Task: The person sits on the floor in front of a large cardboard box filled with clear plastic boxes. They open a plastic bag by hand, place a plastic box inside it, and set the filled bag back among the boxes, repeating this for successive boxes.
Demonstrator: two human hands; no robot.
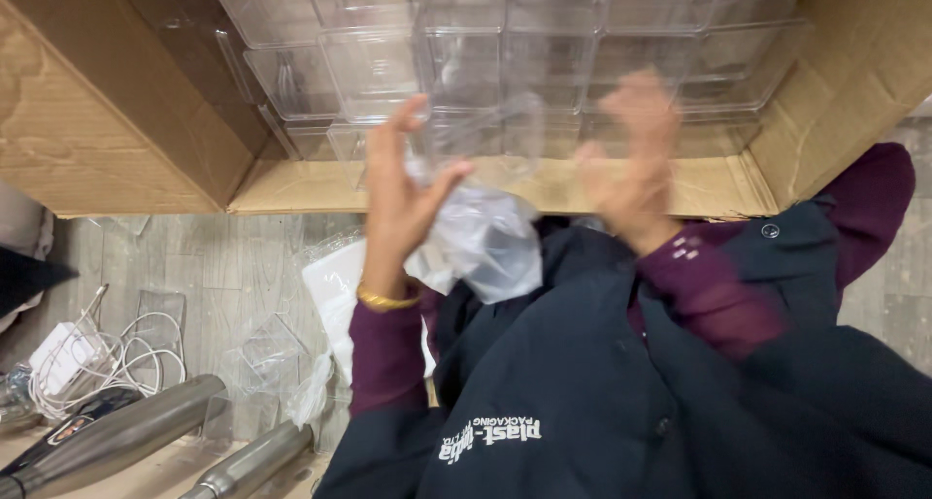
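Though blurred, clear box [485, 135] between hands.

Open gap between my left hand [403, 193] and right hand [636, 164]. Only clear plastic box [485, 135] and soft plastic bag [485, 242] sit in it. Ahead, stack of clear boxes [505, 43] fills big cardboard carton [126, 120], no room there. Carton walls block both sides. Low on left, bare floor strip [204, 256], then white cable [126, 358] and metal legs [126, 431] in way. Right hand blurry, maybe touching box.
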